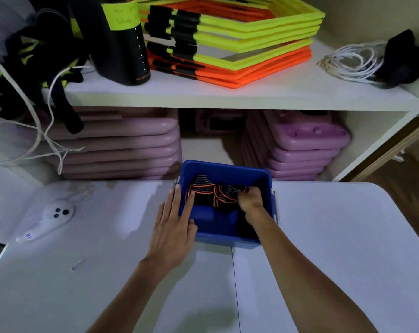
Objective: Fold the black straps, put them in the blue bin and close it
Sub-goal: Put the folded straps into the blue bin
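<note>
A blue bin (227, 170) stands open at the far edge of the white table (336, 236). Inside it lie folded black straps (213, 189) with orange edges and grey stripes. My left hand (174, 222) lies flat with straight fingers over the bin's left wall, its fingertips reaching the left bundle of straps. Inside the bin, my right hand (249, 199) has its fingers curled on the right end of the straps. No lid is in view.
A white handheld device (49, 218) lies on the table's left. Behind the table is a white shelf (251, 92) with stacked yellow and orange frames (227, 42), a black cylinder (122, 39), coiled white cord (348, 61) and tangled black straps (35, 68). Purple boards (122, 145) are stacked below.
</note>
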Action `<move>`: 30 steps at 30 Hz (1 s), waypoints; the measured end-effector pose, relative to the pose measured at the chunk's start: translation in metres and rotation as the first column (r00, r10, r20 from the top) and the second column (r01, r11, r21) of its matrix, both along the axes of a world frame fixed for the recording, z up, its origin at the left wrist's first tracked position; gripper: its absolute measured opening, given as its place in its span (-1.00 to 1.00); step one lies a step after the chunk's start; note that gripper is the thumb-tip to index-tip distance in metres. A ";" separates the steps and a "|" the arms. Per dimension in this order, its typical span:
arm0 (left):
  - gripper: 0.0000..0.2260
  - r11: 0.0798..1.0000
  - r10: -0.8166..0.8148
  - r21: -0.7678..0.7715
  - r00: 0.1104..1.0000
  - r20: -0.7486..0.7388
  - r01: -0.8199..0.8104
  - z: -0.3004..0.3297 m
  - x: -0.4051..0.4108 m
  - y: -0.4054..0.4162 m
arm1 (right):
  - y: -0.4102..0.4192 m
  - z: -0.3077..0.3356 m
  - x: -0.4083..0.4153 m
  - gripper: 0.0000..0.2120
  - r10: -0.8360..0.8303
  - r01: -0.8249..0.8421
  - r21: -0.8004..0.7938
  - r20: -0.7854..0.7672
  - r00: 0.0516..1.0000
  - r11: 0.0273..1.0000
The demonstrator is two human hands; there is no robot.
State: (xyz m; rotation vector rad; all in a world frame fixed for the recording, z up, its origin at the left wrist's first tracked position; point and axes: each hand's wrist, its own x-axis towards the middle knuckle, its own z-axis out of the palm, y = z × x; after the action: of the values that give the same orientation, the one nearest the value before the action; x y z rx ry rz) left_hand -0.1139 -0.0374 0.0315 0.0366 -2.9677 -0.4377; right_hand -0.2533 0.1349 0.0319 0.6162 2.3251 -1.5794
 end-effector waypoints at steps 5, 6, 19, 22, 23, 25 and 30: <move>-0.45 0.999 -0.003 0.037 1.000 -0.017 0.004 -0.004 0.000 0.000 | 0.002 -0.007 -0.002 -0.75 -0.082 0.087 -0.154 0.040 0.996 0.984; -0.45 0.999 -0.001 0.041 1.000 -0.016 0.002 -0.004 0.000 0.001 | 0.002 -0.008 0.001 -0.74 -0.092 0.095 -0.151 0.032 0.995 0.984; -0.48 0.999 -0.016 0.050 0.999 -0.034 0.017 -0.006 -0.002 0.002 | -0.008 -0.001 0.001 -0.70 0.103 -0.108 0.279 0.034 0.994 0.954; -0.48 0.999 -0.020 0.047 1.000 -0.019 0.021 -0.006 -0.002 0.003 | -0.005 0.005 0.001 -0.67 0.247 -0.256 0.477 0.082 0.966 0.841; -0.48 0.999 -0.023 0.044 1.000 -0.017 0.023 -0.005 -0.002 0.003 | -0.004 0.007 0.001 -0.68 0.265 -0.266 0.508 0.075 0.961 0.820; -0.49 0.999 -0.023 0.036 1.000 -0.018 0.023 -0.004 -0.003 0.002 | -0.002 0.011 0.000 -0.70 0.267 -0.256 0.524 0.056 0.962 0.812; -0.50 0.999 0.004 0.033 1.000 -0.008 -0.004 -0.001 -0.001 0.003 | 0.006 0.019 0.007 -0.67 0.250 -0.222 0.426 -0.010 0.968 0.877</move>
State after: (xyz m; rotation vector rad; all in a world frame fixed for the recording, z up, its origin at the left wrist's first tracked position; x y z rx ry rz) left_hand -0.1150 -0.0349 0.0308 0.0444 -2.9523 -0.4849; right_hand -0.2464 0.1405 0.0507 0.3466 2.6946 -1.0056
